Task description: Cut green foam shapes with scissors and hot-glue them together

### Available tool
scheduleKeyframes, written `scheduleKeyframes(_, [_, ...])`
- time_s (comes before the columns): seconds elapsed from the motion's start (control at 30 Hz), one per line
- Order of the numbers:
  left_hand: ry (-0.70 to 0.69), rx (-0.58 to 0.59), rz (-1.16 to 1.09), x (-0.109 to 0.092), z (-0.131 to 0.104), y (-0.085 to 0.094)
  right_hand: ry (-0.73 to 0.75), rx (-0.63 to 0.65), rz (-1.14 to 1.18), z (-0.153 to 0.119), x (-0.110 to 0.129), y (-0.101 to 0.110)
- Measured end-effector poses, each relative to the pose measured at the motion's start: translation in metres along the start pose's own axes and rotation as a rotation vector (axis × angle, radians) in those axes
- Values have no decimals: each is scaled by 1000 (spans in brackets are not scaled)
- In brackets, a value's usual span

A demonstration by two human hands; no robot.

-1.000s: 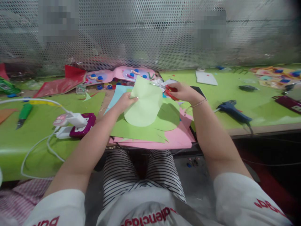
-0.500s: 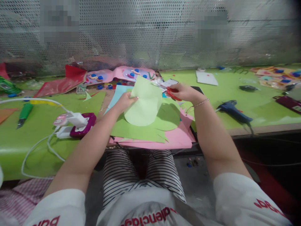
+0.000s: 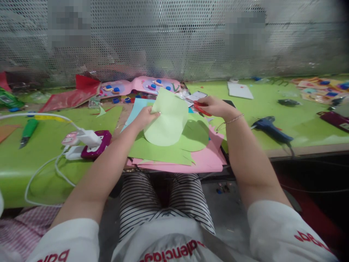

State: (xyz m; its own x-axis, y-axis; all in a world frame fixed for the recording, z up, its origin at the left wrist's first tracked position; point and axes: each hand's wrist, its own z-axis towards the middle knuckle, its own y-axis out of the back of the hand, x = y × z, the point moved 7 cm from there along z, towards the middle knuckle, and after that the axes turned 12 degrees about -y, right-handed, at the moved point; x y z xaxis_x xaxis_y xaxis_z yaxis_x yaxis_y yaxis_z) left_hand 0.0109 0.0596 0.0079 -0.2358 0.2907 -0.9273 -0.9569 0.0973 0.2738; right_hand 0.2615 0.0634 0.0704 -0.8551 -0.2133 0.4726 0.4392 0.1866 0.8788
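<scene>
A pale green paper (image 3: 169, 122) with a rounded lower edge is pinched at its left side by my left hand (image 3: 148, 117). My right hand (image 3: 214, 106) is closed on red-handled scissors (image 3: 202, 109), whose blades lie at the paper's upper right edge. Beneath the held sheet lie brighter green paper (image 3: 160, 154), pink paper (image 3: 209, 160) and light blue paper (image 3: 134, 112).
On the left are a purple power socket (image 3: 102, 143) with white plugs and cables, and a green cutter (image 3: 28, 133). A blue glue gun (image 3: 272, 130) lies to the right. Pink decorated pieces (image 3: 155, 85) sit behind the paper, before a perforated metal screen (image 3: 163, 40).
The scissor handles have drawn slightly closer together in my right hand. My left hand and the pale green paper are nearly still.
</scene>
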Motion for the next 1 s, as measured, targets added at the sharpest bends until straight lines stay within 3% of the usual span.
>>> scheduleKeyframes(0.37, [-3, 7, -11, 3, 2, 0, -32, 9, -1, 3, -4, -2])
scheduleKeyframes(0.73, [37, -15, -37, -12, -6, -2, 6, 30, 11, 4, -7, -3])
scheduleKeyframes(1.0, [26, -25, -73, -5, -3, 0, -16, 32, 41, 4, -6, -3])
